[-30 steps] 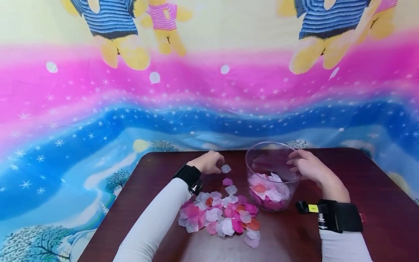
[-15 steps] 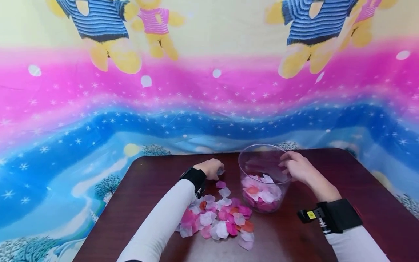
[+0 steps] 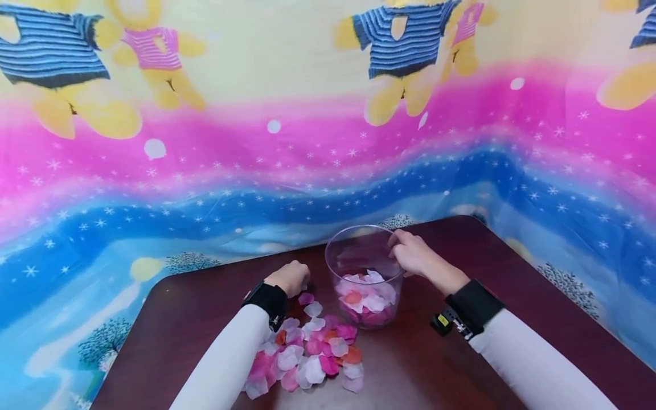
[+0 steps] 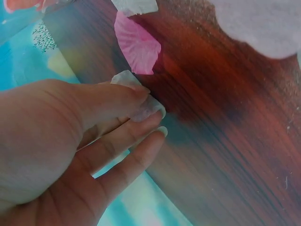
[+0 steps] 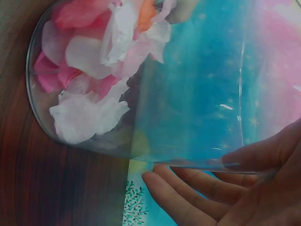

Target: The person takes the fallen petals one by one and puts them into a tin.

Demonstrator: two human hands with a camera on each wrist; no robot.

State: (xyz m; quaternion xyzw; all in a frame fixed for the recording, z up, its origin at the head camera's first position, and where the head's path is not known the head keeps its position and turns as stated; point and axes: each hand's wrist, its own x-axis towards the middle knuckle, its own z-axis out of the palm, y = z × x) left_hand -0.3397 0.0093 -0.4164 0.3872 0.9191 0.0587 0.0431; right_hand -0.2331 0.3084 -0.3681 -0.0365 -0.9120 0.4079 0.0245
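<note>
Between thumb and fingers, my left hand [image 3: 289, 278] pinches a pale whitish fabric petal [image 4: 146, 109], close over the table toward its far edge. A magenta petal [image 4: 138, 44] lies just beside those fingertips. My right hand [image 3: 416, 256] grips the wall of a clear plastic container [image 3: 353, 250] near its rim; the right wrist view has the thumb [image 5: 254, 155] on one side and the fingers on the other. Pink, white and orange petals [image 3: 366, 296] fill the container's lower part. To its left, a loose pile of similar petals [image 3: 307, 353] is spread on the table.
The dark reddish-brown table [image 3: 410, 364] has rounded far corners. Behind it hangs a cloth backdrop [image 3: 230, 148] with printed bears and snowflakes. Both forearms wear white sleeves, with black straps [image 3: 476, 307] holding the wrist cameras.
My left hand has taken hold of the pale petal that lay at its fingertips a second ago. The head view has swung right, shifting everything leftward; my right hand stays on the container.
</note>
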